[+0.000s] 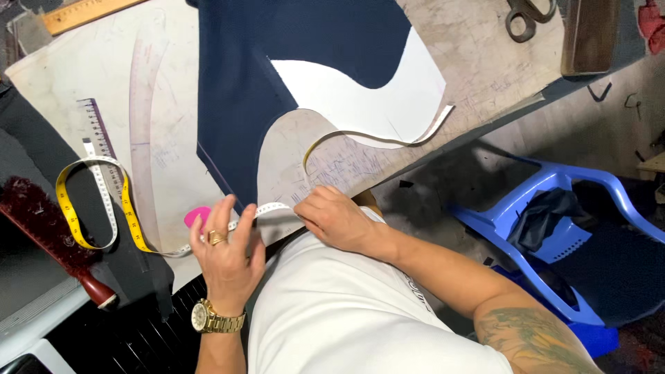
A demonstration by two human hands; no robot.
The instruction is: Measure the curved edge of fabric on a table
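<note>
Hands grip a tape measure (104, 201) at the near edge of the cutting table (485, 62). Left hand (225, 253) pinches the tape between thumb and fingers; right hand (336, 218) is closed on its free end, pressing it to the table. The tape's slack loops left, beside a brush (48, 232). Navy fabric (242, 83) and a white paper pattern (374, 97) lie just beyond the hands. Pink chalk (196, 217) sits beside the left fingers.

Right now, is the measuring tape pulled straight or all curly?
Both. Between the left hand and right hand the measuring tape is pulled straight; the rest lies in a loose loop on the table.
</note>
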